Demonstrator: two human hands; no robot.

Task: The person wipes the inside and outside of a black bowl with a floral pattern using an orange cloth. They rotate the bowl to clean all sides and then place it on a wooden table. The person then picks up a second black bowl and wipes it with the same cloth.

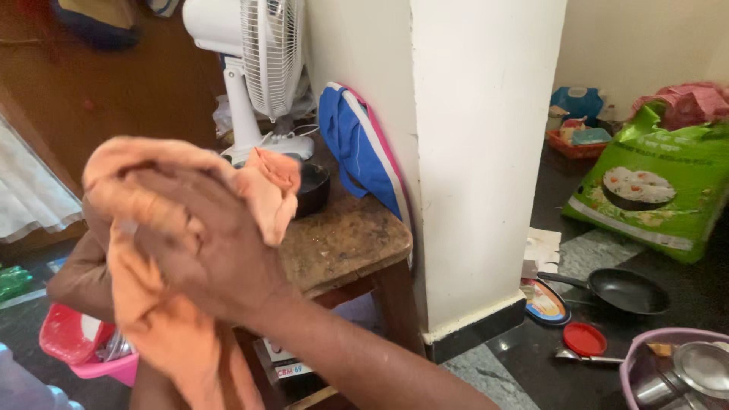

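An orange cloth (171,334) is wrapped around both of my hands, held up in front of me. My right hand (205,243) lies on top, fingers closed over the cloth and pressed against the other hand. My left hand (102,209) is mostly hidden beneath the cloth and the right hand; only part of its forearm shows at the left. One end of the cloth hangs down below my wrists, and a corner of it sticks up near a dark bowl (313,190) on the wooden stool (345,239).
A white pedestal fan (258,68) and a blue cloth (357,148) stand on the stool by a white pillar (478,152). On the dark floor lie a black pan (626,291), a red lid (585,339), a green bag (657,190), a pink tub with steel vessels (680,368) and a pink basket (76,349).
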